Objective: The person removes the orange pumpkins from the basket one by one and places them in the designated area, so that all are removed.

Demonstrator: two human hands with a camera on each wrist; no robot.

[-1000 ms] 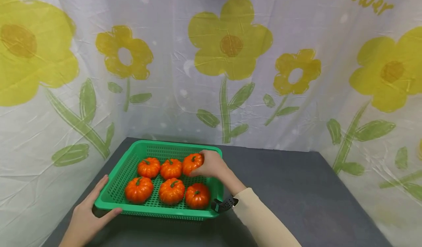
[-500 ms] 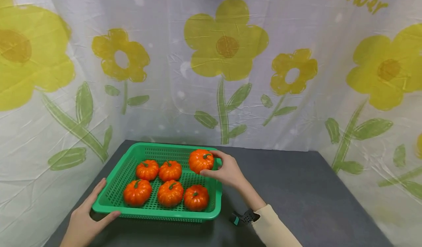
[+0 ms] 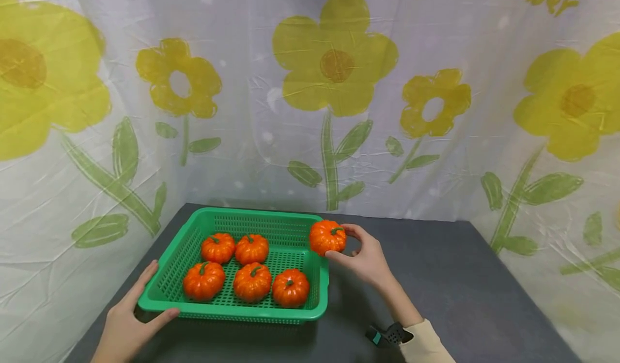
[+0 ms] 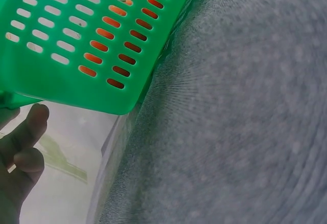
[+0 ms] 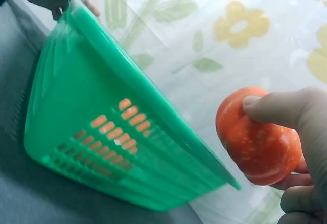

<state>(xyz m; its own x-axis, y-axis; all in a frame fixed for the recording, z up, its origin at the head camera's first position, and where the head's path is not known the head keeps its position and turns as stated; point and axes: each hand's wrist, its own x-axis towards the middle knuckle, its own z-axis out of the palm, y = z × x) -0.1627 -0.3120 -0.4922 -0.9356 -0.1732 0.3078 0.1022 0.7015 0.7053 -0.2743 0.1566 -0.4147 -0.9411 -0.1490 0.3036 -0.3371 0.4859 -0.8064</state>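
A pumpkin (image 3: 327, 237) is pinched by the right hand (image 3: 365, 258) near the green basket (image 3: 227, 309), whose corner is flanked by the spread left hand (image 3: 127, 320).

Six pumpkins (image 3: 252, 282), one green basket (image 3: 232, 311), two hands (image 3: 365, 258), one table (image 3: 450, 287)

I have my left hand (image 3: 127, 318) low on the left, its thumb (image 3: 162, 319) spread away from its fingers (image 3: 140, 285). My right hand (image 3: 366, 255) is higher up, thumb and fingers bent in a pinch. My right arm (image 3: 401, 302) slants up from the bottom.
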